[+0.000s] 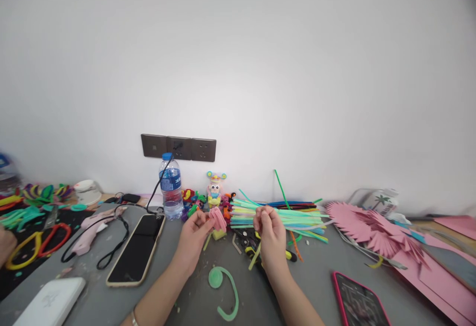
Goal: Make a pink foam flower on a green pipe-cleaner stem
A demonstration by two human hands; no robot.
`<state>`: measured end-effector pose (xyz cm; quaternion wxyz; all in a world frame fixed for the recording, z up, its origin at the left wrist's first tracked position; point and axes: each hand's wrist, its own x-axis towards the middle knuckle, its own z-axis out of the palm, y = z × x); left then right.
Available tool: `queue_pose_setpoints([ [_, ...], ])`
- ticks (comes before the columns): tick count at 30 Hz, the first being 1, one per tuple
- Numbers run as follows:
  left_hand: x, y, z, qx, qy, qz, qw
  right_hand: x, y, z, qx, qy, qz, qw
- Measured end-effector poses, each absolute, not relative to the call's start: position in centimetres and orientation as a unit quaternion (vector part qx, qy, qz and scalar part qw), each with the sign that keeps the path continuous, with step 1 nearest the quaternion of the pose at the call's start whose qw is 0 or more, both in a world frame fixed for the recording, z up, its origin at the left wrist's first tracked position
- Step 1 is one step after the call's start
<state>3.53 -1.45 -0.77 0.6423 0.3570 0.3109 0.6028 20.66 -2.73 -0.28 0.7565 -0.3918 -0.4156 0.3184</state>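
My left hand (193,239) pinches a folded pink pipe-cleaner piece (216,219). Just below it is a yellow fuzzy part (219,234); whether the two are joined I cannot tell. My right hand (270,232) is closed in a pinch, and what sits between its fingertips is too small to make out. A yellow-green strip (255,257) shows beside that hand. Below and between both hands lies a mint-green pipe cleaner (235,291) with one end coiled into a disc. Pliers with black and yellow handles (247,242) lie partly behind my right hand.
Bundled pipe cleaners (301,217) and a small figure (214,190) stand by the wall, near a water bottle (171,187). A black phone (137,249), glue gun (91,229) and scissors (37,244) lie left. Pink folded paper (372,227) and a pink-cased phone (359,298) lie right.
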Motion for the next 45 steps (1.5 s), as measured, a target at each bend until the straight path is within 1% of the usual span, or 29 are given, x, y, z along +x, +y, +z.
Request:
queue_pose_setpoints([
  [5, 3.59, -1.45, -0.39, 0.351, 0.308, 0.604, 0.646, 20.92, -2.56, -0.44, -0.4, -0.416, 0.29, 0.764],
  [18, 3.54, -1.52, -0.6, 0.345, 0.308, 0.607, 0.646, 20.71, -2.84, -0.41, -0.417, -0.437, 0.282, 0.746],
  [31, 3.49, -1.58, -0.71, 0.345, 0.302, 0.607, 0.648, 20.35, -3.03, 0.08, -0.391, -0.406, 0.319, 0.762],
  [40, 3.54, -1.62, -0.51, 0.349, 0.311, 0.605, 0.645, 20.43, -2.73, -0.45, -0.411, -0.462, 0.315, 0.719],
  [45, 3.54, -1.61, -0.38, 0.345, 0.313, 0.607, 0.643, 20.04, -2.57, -0.73, -0.406, -0.492, 0.377, 0.671],
])
